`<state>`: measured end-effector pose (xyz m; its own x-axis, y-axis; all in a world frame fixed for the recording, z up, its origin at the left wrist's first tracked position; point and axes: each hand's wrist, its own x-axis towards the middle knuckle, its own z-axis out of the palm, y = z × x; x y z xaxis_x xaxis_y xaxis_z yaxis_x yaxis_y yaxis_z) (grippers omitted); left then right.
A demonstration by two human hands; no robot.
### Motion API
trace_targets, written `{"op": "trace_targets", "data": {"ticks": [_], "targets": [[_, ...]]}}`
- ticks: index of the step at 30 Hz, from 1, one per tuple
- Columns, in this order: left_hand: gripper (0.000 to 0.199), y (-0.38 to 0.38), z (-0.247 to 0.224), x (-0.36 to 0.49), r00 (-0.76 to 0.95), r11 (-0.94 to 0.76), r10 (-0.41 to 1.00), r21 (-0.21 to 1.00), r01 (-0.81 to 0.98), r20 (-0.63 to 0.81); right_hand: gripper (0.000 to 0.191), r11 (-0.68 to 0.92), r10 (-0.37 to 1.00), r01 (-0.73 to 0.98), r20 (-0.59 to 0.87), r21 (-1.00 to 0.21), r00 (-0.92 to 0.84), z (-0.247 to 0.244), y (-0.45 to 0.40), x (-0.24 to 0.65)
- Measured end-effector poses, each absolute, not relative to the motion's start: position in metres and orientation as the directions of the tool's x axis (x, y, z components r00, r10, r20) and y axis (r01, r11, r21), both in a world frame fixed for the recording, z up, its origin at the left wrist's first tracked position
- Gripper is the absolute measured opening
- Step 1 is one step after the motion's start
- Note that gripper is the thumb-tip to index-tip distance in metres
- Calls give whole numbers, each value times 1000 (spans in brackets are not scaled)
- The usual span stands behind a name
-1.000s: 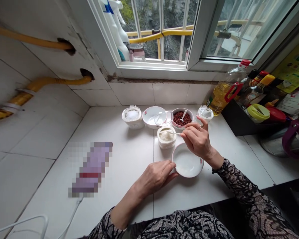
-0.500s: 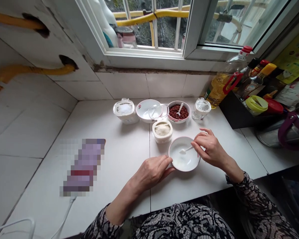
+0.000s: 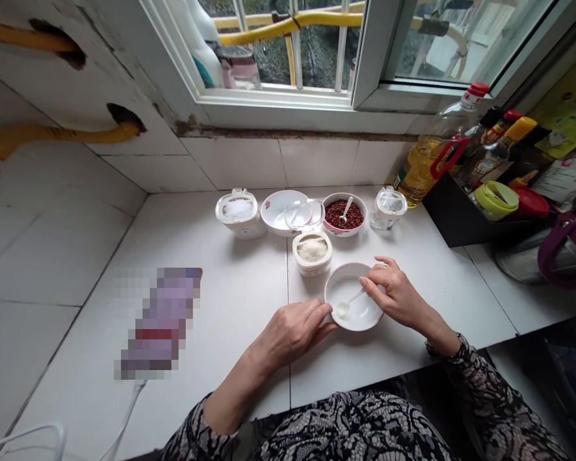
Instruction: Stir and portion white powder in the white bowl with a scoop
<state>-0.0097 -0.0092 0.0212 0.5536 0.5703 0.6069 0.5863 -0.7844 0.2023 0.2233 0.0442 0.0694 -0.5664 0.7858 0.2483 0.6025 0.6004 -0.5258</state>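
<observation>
Near the counter's front stands a white bowl (image 3: 365, 314) with a pink rim and a little whitish content. My left hand (image 3: 295, 326) grips its left edge, thumb and fingers closed on the rim. In my right hand (image 3: 396, 291) a small white spoon (image 3: 354, 298) is pinched, its tip low in the bowl's left part. Just behind the bowl is an open white container (image 3: 312, 251) of pale granules, its clear lid (image 3: 304, 214) raised. Farther back, a bowl of dark red beans (image 3: 338, 214) holds another white spoon (image 3: 346, 209).
A lidded container (image 3: 241, 214) and a white bowl (image 3: 276, 211) stand at the back left. Right of the beans are a clear jar (image 3: 388, 208), an oil bottle (image 3: 420, 166) and a black condiment rack (image 3: 451, 214). A blurred-out phone-like object (image 3: 160, 323) with a cable lies left.
My right hand has moved left over the bowl, and the spoon's tip has shifted left and slightly toward me. My left hand keeps its place on the rim.
</observation>
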Motion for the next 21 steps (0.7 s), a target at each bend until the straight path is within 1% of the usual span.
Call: {"op": "trace_targets", "data": {"ticks": [4,10,13,15,17,18,19,21], "targets": [[21,-10,21,-10,557,-783,579,216,583,596,40,507,833,572,197,-645,-517,71,46,227],[20,-10,18,-11,554,-787,582,242,567,595,51,359,890,513,120,-780,-440,74,52,228],[19,-10,17,-11,554,-785,588,252,565,590,54,267,921,447,89,-854,-379,78,61,225],[18,-10,16,-11,555,-783,593,256,567,583,53,246,934,395,107,-885,-341,84,70,221],[19,-10,16,-11,554,-782,594,257,568,584,50,321,932,384,215,-866,-292,92,79,214],[19,-10,16,-11,553,-783,592,255,568,587,47,391,915,407,299,-826,-272,96,83,209],[20,-10,16,-11,550,-783,590,251,569,592,45,482,876,435,406,-760,-262,99,86,204],[21,-10,16,-10,547,-781,587,242,575,597,40,641,753,509,601,-575,-268,103,91,195]]}}
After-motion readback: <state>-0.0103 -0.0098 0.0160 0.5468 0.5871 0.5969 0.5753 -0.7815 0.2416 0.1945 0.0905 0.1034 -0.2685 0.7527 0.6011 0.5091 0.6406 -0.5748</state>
